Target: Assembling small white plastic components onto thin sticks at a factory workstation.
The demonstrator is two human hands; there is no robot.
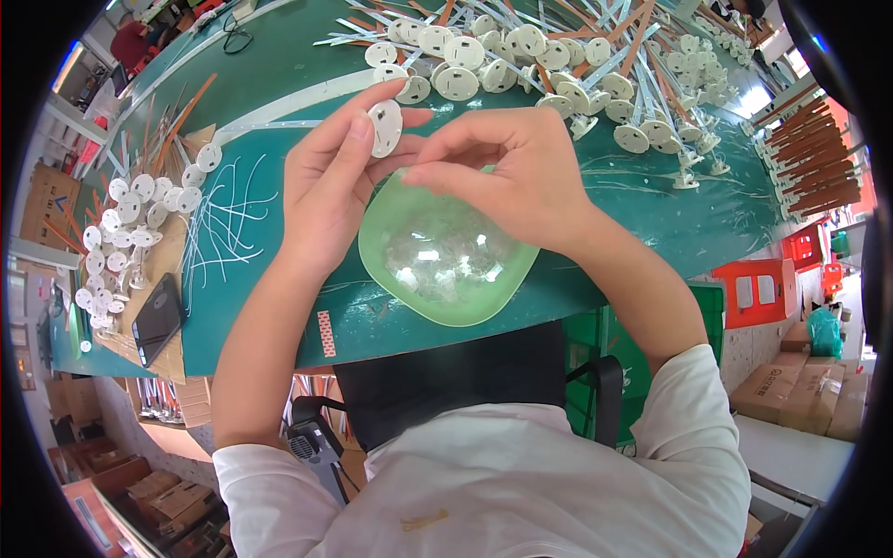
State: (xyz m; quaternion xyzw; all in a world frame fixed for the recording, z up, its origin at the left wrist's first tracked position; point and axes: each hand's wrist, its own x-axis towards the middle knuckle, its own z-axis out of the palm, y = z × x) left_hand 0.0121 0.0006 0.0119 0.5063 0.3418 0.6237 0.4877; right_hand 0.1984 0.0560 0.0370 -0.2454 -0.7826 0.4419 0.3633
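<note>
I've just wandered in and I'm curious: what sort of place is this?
Probably an assembly workshop: a green worktable, piles of matching white round parts, and cardboard boxes stacked nearby.

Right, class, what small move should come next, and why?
Probably bring the right hand to the white disc: the left hand holds it, while the right thumb and forefinger are close together nearby, by the green bowl.

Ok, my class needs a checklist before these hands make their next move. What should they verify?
1. Left hand grips the white disc: ok.
2. Right hand holds a part: cannot tell, fingertips hide it.
3. Green bowl within reach: ok, beneath the right hand.
4. Bowl's contents identified: cannot tell, glare.
5. White strands neatly aligned: not ok, they cross.
6. Phone clear of both hands: ok.
</note>
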